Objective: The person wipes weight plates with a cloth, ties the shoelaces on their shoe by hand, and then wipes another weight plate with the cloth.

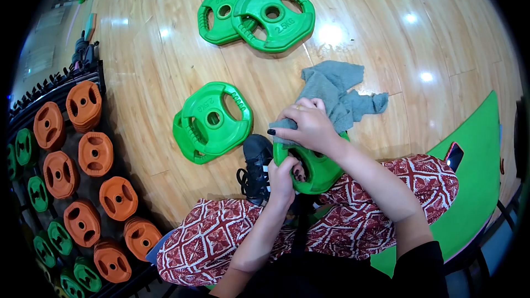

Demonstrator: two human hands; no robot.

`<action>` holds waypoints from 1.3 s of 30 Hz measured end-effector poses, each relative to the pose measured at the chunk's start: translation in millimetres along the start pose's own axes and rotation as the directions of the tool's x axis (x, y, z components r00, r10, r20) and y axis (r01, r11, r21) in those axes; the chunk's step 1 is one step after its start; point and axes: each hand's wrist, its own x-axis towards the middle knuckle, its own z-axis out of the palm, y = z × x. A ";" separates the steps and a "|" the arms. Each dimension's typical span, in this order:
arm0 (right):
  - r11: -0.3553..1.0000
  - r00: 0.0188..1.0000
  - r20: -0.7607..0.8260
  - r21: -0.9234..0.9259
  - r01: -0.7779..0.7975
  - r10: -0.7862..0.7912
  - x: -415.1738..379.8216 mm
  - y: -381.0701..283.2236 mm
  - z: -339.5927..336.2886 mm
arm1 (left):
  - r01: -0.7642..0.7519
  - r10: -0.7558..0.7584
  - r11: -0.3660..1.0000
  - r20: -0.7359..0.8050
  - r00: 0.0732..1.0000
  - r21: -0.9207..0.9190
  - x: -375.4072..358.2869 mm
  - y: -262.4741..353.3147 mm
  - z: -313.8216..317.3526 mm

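Between my legs a green weight plate point(326, 174) is held up at a tilt. My left hand point(284, 176) is wrapped round its grip slot on the near left side. Across the plate's upper edge, my right hand point(306, 124) presses a grey cloth point(328, 91), its fingers bent over the fabric. The cloth's loose end spreads onto the wooden floor, and it hides part of the plate's rim. A black shoe point(255, 160) is just left of the plate.
Two stacked green plates point(214, 118) lie to the left, and two overlapping green plates point(276, 16) lie farther ahead. A rack with orange plates point(95, 153) and green ones stands at left. A phone point(454, 156) rests by my knee on a green mat point(475, 149).
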 end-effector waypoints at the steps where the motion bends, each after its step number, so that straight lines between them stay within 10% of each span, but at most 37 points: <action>1: 1.000 1.000 -0.001 0.003 0.001 -0.001 0.6 0.1 -0.7 | -0.002 0.002 1.000 -0.006 1.000 -0.006 -0.2 0.1 0.8; 10: 0.988 0.900 0.414 0.123 0.090 -0.134 14.6 25.8 -24.5 | 0.034 -0.034 0.999 0.018 0.999 -0.006 -0.5 1.5 0.8; 22: 0.988 0.987 0.041 0.014 0.154 -0.154 -7.1 17.7 -7.2 | 0.032 -0.032 0.999 -0.006 0.999 -0.016 2.1 3.8 7.9; 31: 0.979 0.936 0.306 0.159 0.128 -0.172 1.5 20.0 -24.4 | 0.036 -0.036 0.999 -0.002 0.999 -0.016 -0.3 2.4 5.8; 39: 0.978 0.968 0.139 0.041 0.205 -0.209 -10.0 21.7 -13.3 | 0.050 -0.050 0.999 0.022 0.999 -0.015 1.3 3.5 6.3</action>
